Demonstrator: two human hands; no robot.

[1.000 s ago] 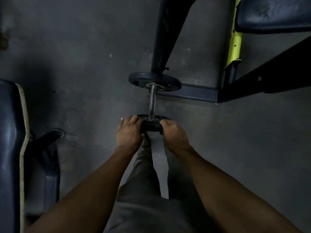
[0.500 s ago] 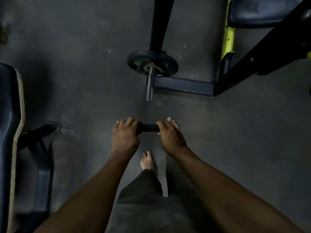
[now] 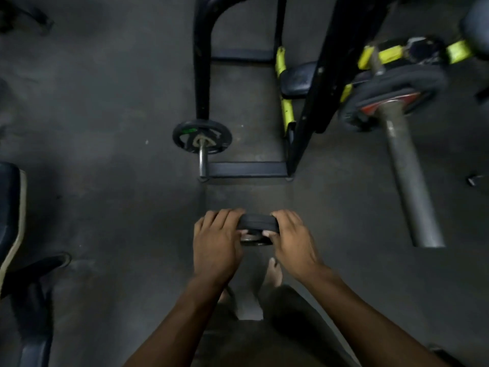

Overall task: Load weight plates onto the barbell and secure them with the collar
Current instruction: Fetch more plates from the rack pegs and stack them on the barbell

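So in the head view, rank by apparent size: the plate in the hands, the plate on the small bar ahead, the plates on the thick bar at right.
1. Right bar's plates
2. Small bar's plate
3. Held plate, edge-on, partly covered by both hands, so unsure.

You are looking down at a dark grey floor (image 3: 105, 115). A black and yellow machine frame (image 3: 288, 107) is standing ahead, and a padded bench (image 3: 10, 207) with a pale edge is sitting at your left.
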